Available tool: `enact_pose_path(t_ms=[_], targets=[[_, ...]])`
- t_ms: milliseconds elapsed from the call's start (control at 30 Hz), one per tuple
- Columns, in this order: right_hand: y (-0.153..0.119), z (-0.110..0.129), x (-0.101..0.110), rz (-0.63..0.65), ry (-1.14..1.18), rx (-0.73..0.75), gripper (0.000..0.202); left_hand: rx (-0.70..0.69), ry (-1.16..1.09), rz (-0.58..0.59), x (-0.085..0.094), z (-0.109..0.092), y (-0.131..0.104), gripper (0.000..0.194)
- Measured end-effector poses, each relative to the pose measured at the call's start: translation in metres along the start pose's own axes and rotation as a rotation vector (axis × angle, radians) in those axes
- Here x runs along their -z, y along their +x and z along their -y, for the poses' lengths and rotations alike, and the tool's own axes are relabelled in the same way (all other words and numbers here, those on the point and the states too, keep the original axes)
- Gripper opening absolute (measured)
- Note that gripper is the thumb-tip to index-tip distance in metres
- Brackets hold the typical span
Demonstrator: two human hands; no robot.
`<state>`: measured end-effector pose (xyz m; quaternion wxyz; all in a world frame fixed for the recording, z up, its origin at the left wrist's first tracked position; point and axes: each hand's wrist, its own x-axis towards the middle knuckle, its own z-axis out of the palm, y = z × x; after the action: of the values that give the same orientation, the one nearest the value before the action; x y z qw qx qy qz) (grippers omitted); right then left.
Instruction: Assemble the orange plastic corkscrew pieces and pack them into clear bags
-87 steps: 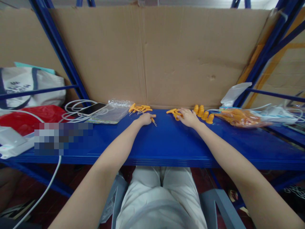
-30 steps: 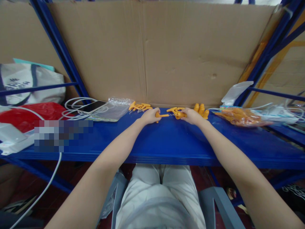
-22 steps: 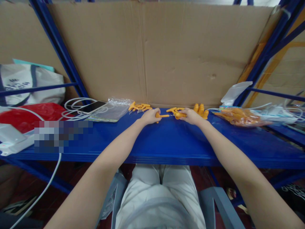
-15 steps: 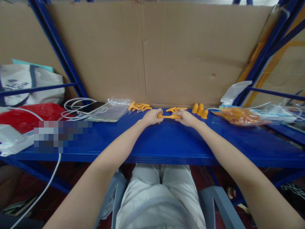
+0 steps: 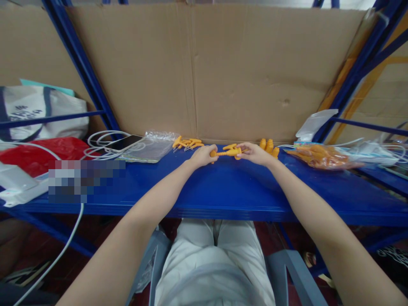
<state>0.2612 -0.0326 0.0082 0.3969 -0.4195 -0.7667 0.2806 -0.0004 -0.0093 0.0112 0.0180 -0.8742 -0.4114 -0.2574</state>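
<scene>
Metal spiral, bare between the hands a moment ago, now sits hidden in an orange sleeve [image 5: 233, 152]; the two parts look joined, seating unclear. Left hand [image 5: 201, 156] grips the orange handle [image 5: 213, 154], fingers closed. Right hand [image 5: 255, 154] has fingers bent at the sleeve's wide end; cannot tell whether they pinch. All this lies toward the far edge of the blue shelf [image 5: 223, 191]. Corkscrews [image 5: 180, 143] left along that edge, orange cones [image 5: 269, 144] right. Phone [image 5: 125, 143] farther left; cardboard [image 5: 239, 76] behind.
</scene>
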Motion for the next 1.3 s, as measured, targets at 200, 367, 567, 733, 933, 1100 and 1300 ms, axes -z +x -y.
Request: enact_pose_path(t_ms=[200,367,567,733,933,1100,1300], targets=[[-0.006,0.016,-0.008,0.028,0.247,-0.253,0.047,-0.022,0.031,-0.102,0.003,-0.001,-0.001,0.016],[-0.009,0.021,-0.013,0.027,0.36,-0.314,0.033,0.03,0.059,-0.101,0.004,-0.003,-0.001,0.016],[-0.01,0.024,-0.015,0.045,0.343,-0.256,0.037,0.018,0.063,-0.114,0.007,-0.001,-0.002,0.016],[-0.009,0.027,-0.018,0.02,0.246,-0.284,0.049,-0.021,0.052,-0.153,0.006,0.0,-0.002,0.017],[-0.01,0.035,-0.018,-0.019,0.125,-0.395,0.054,-0.026,0.068,-0.157,0.006,-0.001,0.0,0.018],[-0.011,0.03,-0.013,0.026,0.128,-0.242,0.048,0.024,0.078,-0.141,0.009,0.0,0.0,0.02],[-0.007,0.012,-0.01,0.029,0.111,-0.173,0.052,0.002,0.046,-0.133,0.01,0.001,-0.001,0.021]])
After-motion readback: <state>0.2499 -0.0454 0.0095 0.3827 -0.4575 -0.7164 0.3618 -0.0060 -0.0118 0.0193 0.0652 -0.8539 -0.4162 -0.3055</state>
